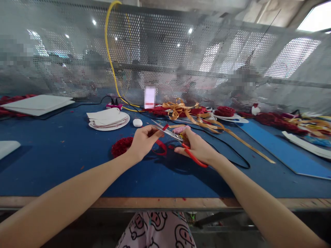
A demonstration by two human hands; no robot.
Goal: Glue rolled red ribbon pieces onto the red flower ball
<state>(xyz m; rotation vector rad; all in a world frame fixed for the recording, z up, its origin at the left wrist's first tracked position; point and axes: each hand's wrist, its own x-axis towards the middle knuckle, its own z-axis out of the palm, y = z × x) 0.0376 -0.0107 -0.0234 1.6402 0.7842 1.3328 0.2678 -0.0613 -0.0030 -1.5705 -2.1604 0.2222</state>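
Scissors (169,132) and a red ribbon (160,146) are what we are working with in the head view, and we judge the step in hand to be snipping a length of that ribbon. Our right hand (198,147) is clamped around the red plastic handles, with the thin steel blades pointing far and left. We cannot tell whether the blades are parted. Our left hand (141,140) has its fingers pinched together on the ribbon close to the blade tips. From there the narrow, glossy strip curls down in a loop onto the blue felt table (64,165) between our two hands. As we see it, a clean cut calls for the strip to be pulled taut and laid square across the blades, with our left fingertips clear of the edges. A fluffy, dark red rosette (121,146) lies just beside our left wrist, and a small pink object (178,130) sits just beyond the scissors. Farther off are a stack of white paper discs (108,120), a smooth white oval (137,122), loose curls of gold ribbon (186,112) and a black cable (232,151). A perforated metal screen (168,51) closes the far side, and a yellow cable (108,51) hangs down against it.
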